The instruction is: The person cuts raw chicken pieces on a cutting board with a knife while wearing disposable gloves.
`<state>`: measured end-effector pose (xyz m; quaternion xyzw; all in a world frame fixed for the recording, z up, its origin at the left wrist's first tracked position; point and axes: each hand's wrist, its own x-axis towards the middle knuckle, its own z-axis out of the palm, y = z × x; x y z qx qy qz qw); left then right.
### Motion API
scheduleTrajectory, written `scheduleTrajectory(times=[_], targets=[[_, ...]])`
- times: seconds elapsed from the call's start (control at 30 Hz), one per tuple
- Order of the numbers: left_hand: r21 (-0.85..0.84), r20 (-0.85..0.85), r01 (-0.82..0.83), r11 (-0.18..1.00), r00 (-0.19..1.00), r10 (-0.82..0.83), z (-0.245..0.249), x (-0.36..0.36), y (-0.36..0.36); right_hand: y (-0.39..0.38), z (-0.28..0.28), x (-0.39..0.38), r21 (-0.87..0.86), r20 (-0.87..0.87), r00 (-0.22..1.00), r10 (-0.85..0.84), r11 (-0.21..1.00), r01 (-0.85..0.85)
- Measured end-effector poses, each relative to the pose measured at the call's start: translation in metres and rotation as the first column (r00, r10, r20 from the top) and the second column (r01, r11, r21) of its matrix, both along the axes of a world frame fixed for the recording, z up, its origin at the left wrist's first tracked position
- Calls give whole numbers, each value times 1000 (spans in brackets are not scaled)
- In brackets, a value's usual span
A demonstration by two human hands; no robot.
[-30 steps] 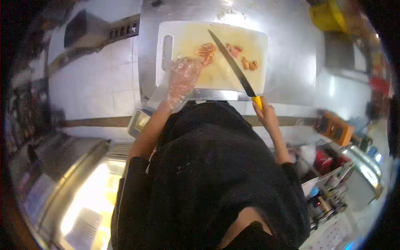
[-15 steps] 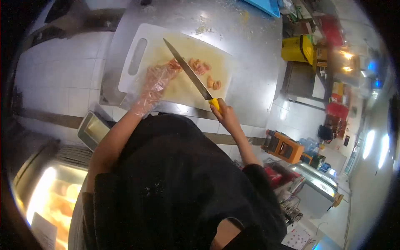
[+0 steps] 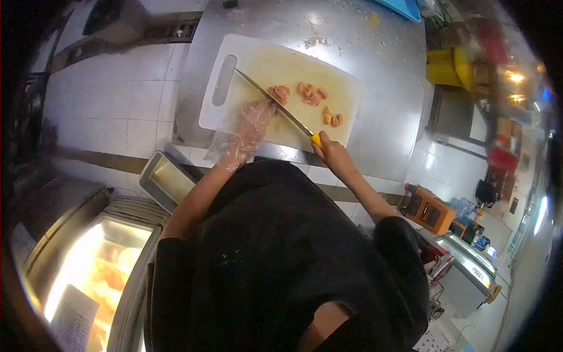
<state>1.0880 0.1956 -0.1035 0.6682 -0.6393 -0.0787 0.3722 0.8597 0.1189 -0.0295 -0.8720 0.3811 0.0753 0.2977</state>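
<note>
A clear plastic glove covers my left hand [image 3: 253,124], which rests on the near part of the white cutting board [image 3: 211,111], its fingertips at a piece of raw meat [image 3: 280,92]. Whether the fingers grip the meat is hidden by the glove and the blade. My bare right hand [image 3: 333,154] is closed around the yellow handle of a long knife [image 3: 298,122]. The blade slants up and left across the board, passing over the near edge of that meat. Two small groups of cut meat, one pinkish [image 3: 312,94] and one paler [image 3: 332,117], lie right of the blade.
The board lies on a metal table [image 3: 390,105] with food scraps [image 3: 315,41] beyond it. A blue tray [image 3: 404,7] sits at the table's far right corner. Below left are a rectangular container [image 3: 170,180] and a lit glass-topped case [image 3: 117,246]. An orange-brown box [image 3: 428,210] stands right.
The whole view has shifted, so the board appears farther right. My left hand has drawn back toward me on the board, and more of the meat beside the blade shows.
</note>
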Motion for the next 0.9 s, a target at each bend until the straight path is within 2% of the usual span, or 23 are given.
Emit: scheduleTrajectory(times=[0.03, 0.13, 0.23, 0.33, 0.43, 0.5, 0.6, 0.67, 0.77, 0.83, 0.87, 0.9], targets=[[-48, -52, 0, 999, 999, -2, -6, -1, -1, 0, -5, 3, -8, 18, 1000, 4, 1000, -4], [-142, -19, -17, 990, 1000, 14, -3, -2, -1, -3, -15, 35, -27, -7, 1000, 0, 1000, 0], [-106, 45, -11, 994, 999, 16, 14, -3, 3, -10, -21, 60, -80, 109, 993, 42, 996, -33], [215, 11, 48, 976, 999, -52, 14, 3, 7, -5, -17, 31, -76, 97, 995, 14, 997, -6], [72, 63, 80, 994, 994, -84, 8, 5, 11, 17, -2, -23, -58, 9, 997, -83, 995, 83], [104, 68, 77, 992, 994, -85, 10, 9, 15, 27, 2, -48, 13, -112, 984, -140, 990, 143], [160, 32, 109, 981, 993, -115, 9, 7, 13, 34, -9, -47, 22, 13, 984, -179, 984, 179], [239, -13, 137, 961, 990, -138, 4, 7, 11, 30, -6, -27, 4, 0, 979, -205, 979, 205], [100, 74, 31, 995, 996, -38, 12, 4, 11, 22, 0, -11, 66, 63, 966, -252, 967, 247], [21, 45, 14, 1000, 999, -15, 23, 4, 6, 22, 9, -9, 127, 50, 955, -294, 950, 286], [-18, 26, 4, 1000, 1000, -3, 27, 3, 3, 22, 13, -11, 201, 106, 940, -325, 933, 300], [48, 52, 32, 998, 998, -34, 26, 5, -2, 23, 16, -13, 200, 100, 937, -334, 929, 310]])
